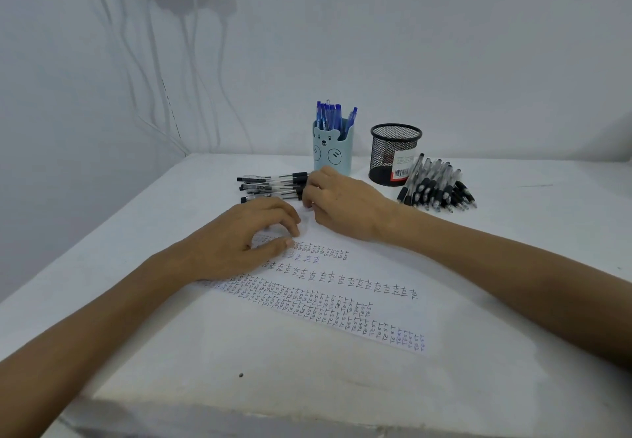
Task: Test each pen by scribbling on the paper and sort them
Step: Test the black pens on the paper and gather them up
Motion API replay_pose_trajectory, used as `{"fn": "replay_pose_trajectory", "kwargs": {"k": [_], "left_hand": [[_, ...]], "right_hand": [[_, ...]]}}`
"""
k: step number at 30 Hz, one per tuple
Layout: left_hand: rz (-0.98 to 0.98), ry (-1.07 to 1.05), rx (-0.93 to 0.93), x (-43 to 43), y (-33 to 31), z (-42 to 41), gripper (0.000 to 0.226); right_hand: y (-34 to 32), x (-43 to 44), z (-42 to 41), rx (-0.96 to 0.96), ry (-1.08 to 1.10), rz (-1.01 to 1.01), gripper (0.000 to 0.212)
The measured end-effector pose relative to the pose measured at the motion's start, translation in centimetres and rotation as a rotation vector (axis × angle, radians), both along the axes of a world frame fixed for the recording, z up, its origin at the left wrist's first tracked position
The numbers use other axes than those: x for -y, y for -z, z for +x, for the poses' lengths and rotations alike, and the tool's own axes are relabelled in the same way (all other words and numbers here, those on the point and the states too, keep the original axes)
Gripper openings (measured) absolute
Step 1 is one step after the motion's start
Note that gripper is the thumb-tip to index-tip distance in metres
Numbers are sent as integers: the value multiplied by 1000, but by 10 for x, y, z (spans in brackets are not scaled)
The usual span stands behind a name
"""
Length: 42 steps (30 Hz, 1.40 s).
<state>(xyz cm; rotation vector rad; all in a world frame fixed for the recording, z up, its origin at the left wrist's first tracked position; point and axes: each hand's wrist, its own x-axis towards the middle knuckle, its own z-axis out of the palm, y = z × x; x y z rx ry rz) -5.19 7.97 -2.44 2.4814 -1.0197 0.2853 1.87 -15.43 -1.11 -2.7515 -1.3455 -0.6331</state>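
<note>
At the far end of the paper (342, 300) the left hand (246, 242) rests loose-fingered and empty, likely pinning it, while the right hand (342, 201) curls at the pens (270, 184) just beyond the paper, grip unclear.

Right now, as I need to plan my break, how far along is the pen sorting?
Done: blue pens stand in the bear cup, and test marks fill rows on the paper. In hand: the right hand touches the capped black pens while the left hand rests on the paper. Left: that pile and the black-grip pens beside the mesh cup, where no pen shows.
</note>
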Motion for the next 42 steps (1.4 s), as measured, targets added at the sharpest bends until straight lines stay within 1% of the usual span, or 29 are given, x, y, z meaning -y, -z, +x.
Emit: {"fn": "replay_pose_trajectory", "kwargs": {"k": [2,5,7,8,9,11,13,14,18,20,23,25,28,29,31,34,36,37,39,41,42], "left_hand": [[-27,29,73,2,-2,-2,12],[-81,39,145,6,-6,-7,10],[-108,29,157,7,-9,-9,10],[-111,30,154,7,-9,-10,10],[-104,33,144,7,-8,-10,9],[-61,18,97,5,-7,-9,10],[7,-24,14,4,-4,-9,23],[45,-32,-14,4,-3,-10,32],[141,7,-54,8,0,-14,64],[171,12,-78,11,-1,-15,70],[180,6,-112,11,-2,-17,71],[194,9,-138,11,-3,-19,73],[237,14,-143,12,-1,-18,77],[246,13,-146,12,-1,-18,78],[255,12,-158,12,-1,-17,80],[253,11,-167,12,0,-18,79],[252,9,-172,12,0,-18,80],[253,8,-173,12,0,-17,80],[259,6,-170,13,-1,-17,79],[261,6,-170,14,-2,-17,79],[262,8,-172,14,-2,-17,79]], "right_hand": [[-5,2,-4,-36,41,36,18],[-12,8,-4,-112,102,98,26],[-11,15,-5,-86,74,187,27],[-10,19,-6,-55,66,216,34],[-9,22,-8,-46,79,237,47],[-12,25,-13,-107,141,294,72],[-16,26,-15,-166,137,355,87],[-17,26,-15,-174,115,380,90],[-14,33,-20,-142,84,381,81],[-12,37,-24,-156,82,404,80],[-12,42,-24,-255,45,487,73],[-14,44,-24,-359,55,580,65],[-12,45,-31,-508,72,869,47],[-11,46,-33,-527,84,947,47],[-11,51,-37,-587,138,987,59],[-10,59,-43,-911,145,1048,71],[-8,61,-47,-1045,144,1055,73],[-6,62,-49,-1102,137,1050,70],[-4,62,-51,-1203,102,1007,49],[-3,64,-53,-1223,52,914,26],[-2,63,-54,-1193,27,864,21]]}}
